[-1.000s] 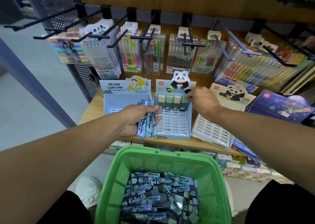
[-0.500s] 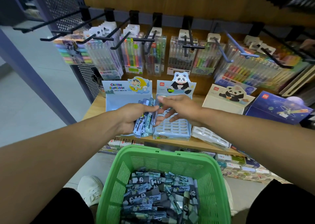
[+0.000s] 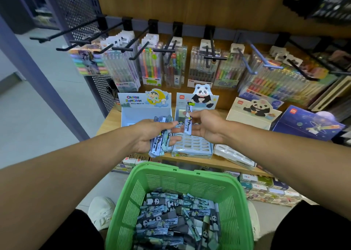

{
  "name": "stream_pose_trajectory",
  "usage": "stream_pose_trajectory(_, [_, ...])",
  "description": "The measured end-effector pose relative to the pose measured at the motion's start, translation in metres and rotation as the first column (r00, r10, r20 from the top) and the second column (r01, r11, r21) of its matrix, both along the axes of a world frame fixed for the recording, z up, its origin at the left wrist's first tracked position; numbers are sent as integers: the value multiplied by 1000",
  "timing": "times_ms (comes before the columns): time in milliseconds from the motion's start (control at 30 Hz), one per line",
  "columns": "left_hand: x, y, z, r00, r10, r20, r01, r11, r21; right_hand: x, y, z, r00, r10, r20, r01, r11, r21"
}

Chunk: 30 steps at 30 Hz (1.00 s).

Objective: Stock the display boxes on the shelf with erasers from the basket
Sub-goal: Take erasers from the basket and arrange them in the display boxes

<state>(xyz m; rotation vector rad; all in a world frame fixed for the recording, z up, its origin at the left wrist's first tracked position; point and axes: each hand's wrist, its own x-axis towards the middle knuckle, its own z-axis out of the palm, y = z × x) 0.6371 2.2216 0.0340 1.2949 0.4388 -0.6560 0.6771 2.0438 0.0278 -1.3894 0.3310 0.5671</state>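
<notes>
Above the panda display box [image 3: 191, 145], 1 wrapped eraser [image 3: 188, 122] is pinched upright between the thumb and fingers of the right hand [image 3: 204, 127], so that grip is closed on a single piece. Just left of the panda display box, a stack of erasers [image 3: 160, 137] is clutched in the left hand [image 3: 150, 135], fingers curled round the bundle, its lower end hanging past the shelf [image 3: 218, 161] edge. Inside the panda display box, a slotted white tray is seen, with a few pale erasers lined up at the back under the panda header card. Left of the panda display box, a cartoon display box [image 3: 145, 110] is stood, touching it or nearly so; what it holds is hidden by the left hand. Right of the panda display box, a white tray insert [image 3: 234, 155] is laid flat on the shelf. Below and in front of the panda display box, the green basket [image 3: 188, 179] is positioned, its bottom covered with loose panda-print erasers. Behind the panda display box, pen packs [image 3: 152, 67] are hung on black hooks.
</notes>
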Motion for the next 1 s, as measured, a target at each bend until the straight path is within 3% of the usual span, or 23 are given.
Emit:
stream_pose_trajectory(133, [1, 7, -4, 999, 44, -20, -44, 998, 43, 5, -4, 2, 1000, -3, -9, 3, 999, -45])
stream_pose_trajectory(333, [7, 27, -15, 998, 42, -45, -36, 990, 134, 9, 0, -9, 966, 259, -3, -246, 917, -312])
stream_pose_trajectory(500, [9, 40, -26, 993, 89, -80, -70, 974, 215, 19, 16, -11, 930, 305, 206, -158, 837, -524])
stream_pose_trajectory(633, [9, 46, -30, 995, 48, -87, -20, 954, 299, 36, 32, -12, 785, 483, 388, -63, 684, -727])
stream_pose_trajectory(733, [9, 47, -39, 993, -20, -113, 60, 930, 363, 47, 44, -14, 645, 651, 400, -47, 557, -829])
stream_pose_trajectory(800, [10, 43, -47, 992, -31, -119, 74, 926, 370, 54, 50, -18, 577, 700, 421, -9, 522, -853])
stream_pose_trajectory(1000, [11, 22, -62, 998, -49, -46, 61, 949, 309, 63, 62, -38, 513, 779, 359, 0, 419, -908])
